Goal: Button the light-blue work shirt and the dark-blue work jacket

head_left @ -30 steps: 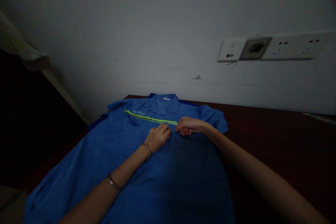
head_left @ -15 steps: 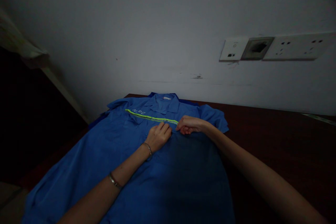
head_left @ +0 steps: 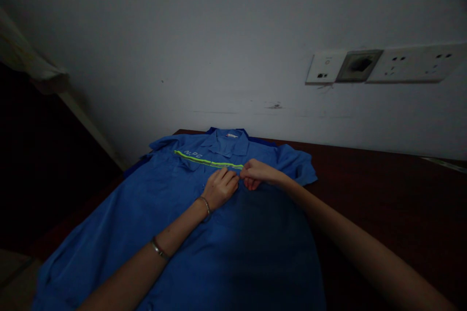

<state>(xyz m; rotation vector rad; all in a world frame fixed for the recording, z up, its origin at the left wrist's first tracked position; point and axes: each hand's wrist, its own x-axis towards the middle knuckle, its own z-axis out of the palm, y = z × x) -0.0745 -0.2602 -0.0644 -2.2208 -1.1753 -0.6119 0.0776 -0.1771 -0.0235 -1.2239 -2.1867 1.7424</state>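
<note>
A blue short-sleeved work shirt (head_left: 175, 214) lies spread face up, its collar toward the wall. Across its chest runs a yellow-green and grey reflective stripe (head_left: 197, 159), with pale lettering above the left part. My left hand (head_left: 221, 187) rests on the chest just below the stripe, fingers curled and closed on the cloth. Right beside it, my right hand (head_left: 257, 173) pinches the shirt at the stripe's lower edge, fingertips almost touching the left ones. The exact bit of cloth between the fingertips is hidden. Two bracelets circle my left wrist and forearm.
The shirt lies on a dark reddish-brown tabletop (head_left: 372, 189) against a pale wall (head_left: 219, 48). Darker blue cloth (head_left: 261, 142) shows from under the shirt. Wall sockets (head_left: 396, 65) are at the upper right, and a light cloth (head_left: 32, 58) hangs at the left.
My right hand has shifted slightly left, closer to my left hand. My left hand has stayed almost in place, and the shirt lies as before.
</note>
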